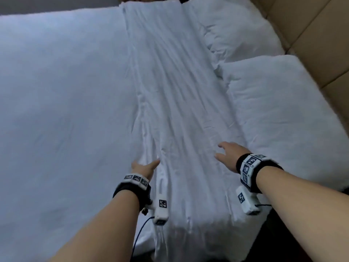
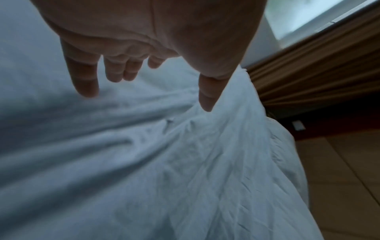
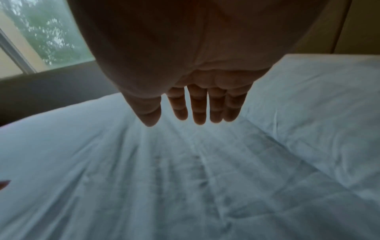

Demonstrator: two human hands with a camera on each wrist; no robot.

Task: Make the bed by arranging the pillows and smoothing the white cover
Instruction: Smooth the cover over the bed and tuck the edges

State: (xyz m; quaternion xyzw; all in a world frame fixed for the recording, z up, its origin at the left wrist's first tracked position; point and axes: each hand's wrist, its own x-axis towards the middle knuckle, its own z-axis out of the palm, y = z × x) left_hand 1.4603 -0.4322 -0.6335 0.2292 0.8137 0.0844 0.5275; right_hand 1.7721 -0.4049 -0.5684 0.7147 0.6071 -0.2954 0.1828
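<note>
Nearest the head camera, both forearms are stretched over the bed. The left hand (image 1: 144,168) is held flat with fingers straight, nothing gripped, above the creased fold of the white cover (image 1: 175,95). The right hand (image 1: 227,155) is likewise spread and empty, just beside the near pillow (image 1: 279,110). A second pillow (image 1: 236,29) lies beyond, against the headboard (image 1: 311,35).

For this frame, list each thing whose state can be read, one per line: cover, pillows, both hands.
white cover: spread flat, its folded band creased lengthwise.
near pillow: lying flat beside the headboard.
far pillow: lying flat, rumpled.
left hand: fingers straight, holding nothing, at the band's left edge.
right hand: fingers spread, holding nothing, over the band.
</note>
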